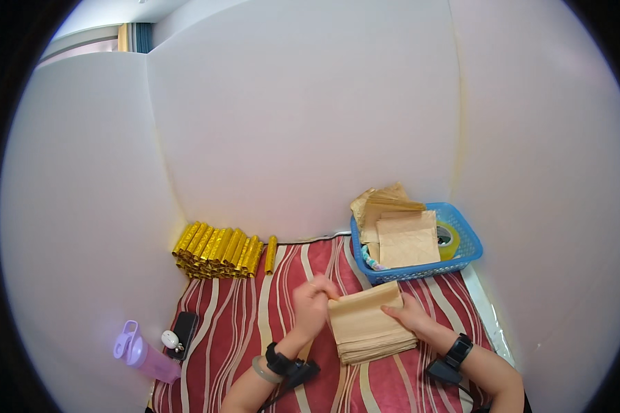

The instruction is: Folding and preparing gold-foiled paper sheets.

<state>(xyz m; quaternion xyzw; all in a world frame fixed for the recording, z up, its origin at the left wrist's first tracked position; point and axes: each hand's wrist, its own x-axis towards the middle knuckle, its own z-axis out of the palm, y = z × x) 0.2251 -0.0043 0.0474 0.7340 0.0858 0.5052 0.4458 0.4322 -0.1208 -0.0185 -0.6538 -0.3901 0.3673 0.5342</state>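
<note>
A thick stack of tan paper sheets [372,330] lies on the striped cloth in front of me. My right hand [410,314] grips the stack's right edge, thumb on top and fingers underneath or behind, partly hidden. At the upper left corner of the stack, my left hand [313,303] is curled in a pinch and slightly blurred. Its fingertips meet the corner of the top paper; how many sheets they hold cannot be made out. Both wrists carry black straps with dark devices.
Behind the stack stands a blue plastic basket [472,241] with tan papers [408,237] and a tape roll [448,241]. Gold foil tubes [217,249] are piled at the far left. A purple bottle [148,358], black phone [186,327] and white earbud case [170,339] lie near left. Pale walls enclose the red striped cloth [241,323].
</note>
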